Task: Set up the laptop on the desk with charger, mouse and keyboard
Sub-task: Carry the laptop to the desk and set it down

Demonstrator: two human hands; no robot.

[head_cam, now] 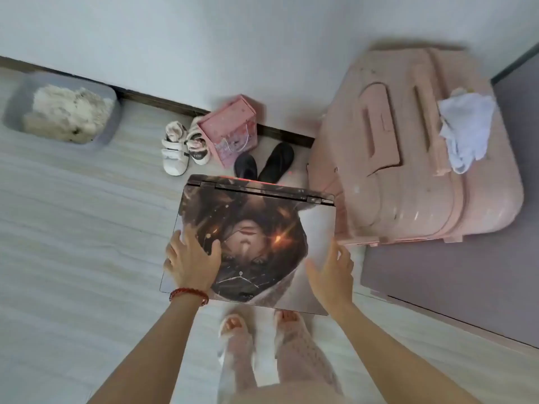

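Gripping with left hand (pixel 191 262) and right hand (pixel 332 272), thumbs on top, the closed laptop with a printed portrait lid (pixel 256 237), held above pale floor, just beside the pink hard-shell suitcase (pixel 408 158); black slippers (pixel 264 164) lying beyond it.

My left hand (pixel 191 262) covers the near-left of the laptop (pixel 253 243) lid; whether fingers curl under its edge, I cannot tell. My right hand (pixel 332 272) blurs at the lid's right edge, contact unclear. The lid hides my shins. Right of my grip, the pink suitcase (pixel 408 158) is smeared.
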